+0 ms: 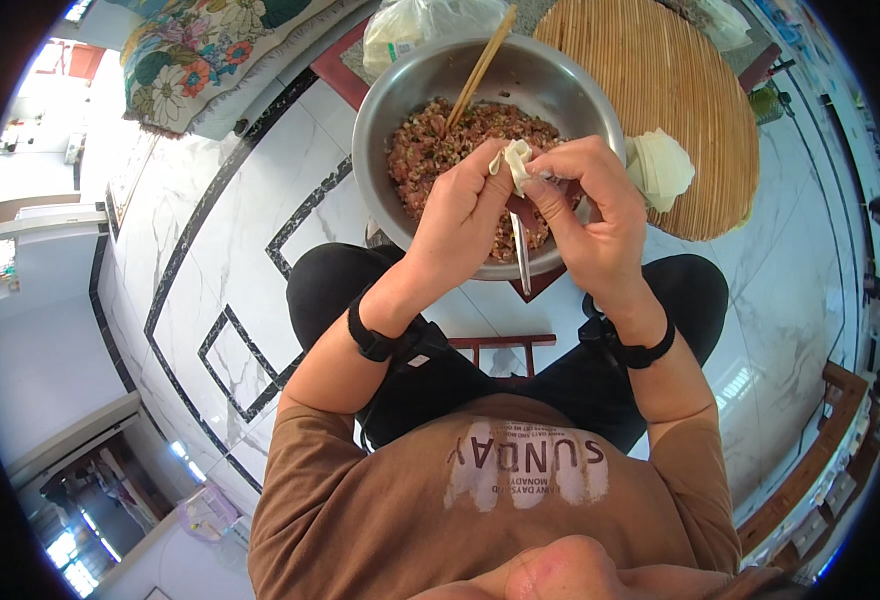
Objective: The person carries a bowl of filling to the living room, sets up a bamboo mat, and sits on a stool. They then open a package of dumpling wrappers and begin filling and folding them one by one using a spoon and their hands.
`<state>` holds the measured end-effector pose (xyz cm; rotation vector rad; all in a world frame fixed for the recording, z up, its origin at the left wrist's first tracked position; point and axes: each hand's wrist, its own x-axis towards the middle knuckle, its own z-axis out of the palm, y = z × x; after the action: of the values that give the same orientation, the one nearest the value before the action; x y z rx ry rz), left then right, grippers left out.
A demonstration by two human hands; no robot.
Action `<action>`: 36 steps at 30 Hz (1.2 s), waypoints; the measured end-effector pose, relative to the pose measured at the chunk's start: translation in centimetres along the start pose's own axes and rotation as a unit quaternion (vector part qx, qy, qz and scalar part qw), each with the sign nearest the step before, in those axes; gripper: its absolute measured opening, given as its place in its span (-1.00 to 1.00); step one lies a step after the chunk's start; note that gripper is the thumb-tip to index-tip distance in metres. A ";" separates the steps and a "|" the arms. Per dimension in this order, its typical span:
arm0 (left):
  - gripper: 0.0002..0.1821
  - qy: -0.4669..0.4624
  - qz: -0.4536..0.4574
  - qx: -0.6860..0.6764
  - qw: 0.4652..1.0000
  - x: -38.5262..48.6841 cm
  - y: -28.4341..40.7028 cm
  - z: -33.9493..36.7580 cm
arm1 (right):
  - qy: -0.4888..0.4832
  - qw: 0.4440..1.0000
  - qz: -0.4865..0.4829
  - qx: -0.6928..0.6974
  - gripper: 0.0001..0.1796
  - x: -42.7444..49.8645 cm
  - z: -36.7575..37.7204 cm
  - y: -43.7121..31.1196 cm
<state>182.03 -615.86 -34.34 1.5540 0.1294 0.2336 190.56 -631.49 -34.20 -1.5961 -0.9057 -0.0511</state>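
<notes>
Both my hands meet over a large stainless steel bowl (371,127) of minced meat filling (429,139) flecked with green. Between the fingers of my left hand (462,206) is a folded dough wrapper (516,161), its pale edges gathered upward. My right hand (597,206) pinches at the wrapper's right side with thumb and forefinger. Below the hands, a metal spoon handle (521,255) leans over the bowl's near rim; its other end is hidden. A pair of wooden chopsticks (481,67) stands tilted in the filling.
Right of the bowl lies a round slatted mat (635,67), with a stack of dough wrappers (661,169) on its near left edge. A clear plastic bag (432,22) sits behind the bowl. A floral cloth (192,67) covers something at upper left. A wooden chair or bench (807,465) stands at lower right.
</notes>
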 end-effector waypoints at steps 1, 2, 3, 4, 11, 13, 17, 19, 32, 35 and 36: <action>-0.72 -0.016 -0.016 -0.014 1.000 -0.1 0.1 -0.1 | 0.000 1.000 0.008 0.000 -0.86 0.1 -0.1 -0.1; -0.72 -0.019 -0.012 -0.021 1.000 -0.1 0.1 -0.1 | -0.001 1.000 0.020 0.001 -0.87 0.1 -0.2 -0.2; -0.71 -0.023 -0.008 -0.028 0.999 -0.2 0.1 -0.2 | 0.004 1.000 0.018 0.004 -0.87 0.2 -0.2 -0.3; -0.71 -0.027 -0.004 -0.035 0.999 -0.2 0.1 -0.1 | 0.007 1.000 0.021 0.007 -0.87 0.2 -0.2 -0.3; -0.62 -0.044 -0.026 -0.105 0.993 -0.2 -0.6 0.7 | 0.011 0.985 0.068 0.161 -0.82 -0.4 -0.4 0.0; -0.62 -0.055 -0.057 -0.241 0.967 0.1 -0.8 0.6 | 0.027 0.991 0.050 0.119 -0.79 -0.5 -1.0 0.2; -0.64 -0.065 -0.087 -0.296 0.949 0.4 -1.1 0.2 | 0.081 0.990 0.055 0.106 -0.79 -0.6 -2.0 0.6; -0.67 -0.064 -0.103 -0.289 0.950 0.3 -1.2 0.0 | 0.087 0.988 0.063 0.110 -0.80 -0.7 -2.6 0.8; -0.64 -0.107 -0.112 0.037 0.987 6.5 2.7 2.5 | 0.359 0.924 0.098 0.084 -0.80 1.0 -16.1 6.7; -0.65 -0.142 -0.069 0.155 0.975 12.5 3.1 4.1 | 0.356 0.897 0.216 0.146 -0.77 0.6 -18.9 8.8; -0.63 -0.142 -0.092 0.161 0.972 15.2 2.6 4.9 | 0.316 0.919 0.214 0.099 -0.76 0.5 -19.4 9.5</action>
<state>197.76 -617.12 -30.63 1.8682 0.0877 -0.1658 204.91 -647.42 -36.71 -1.4217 -0.0490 -0.1516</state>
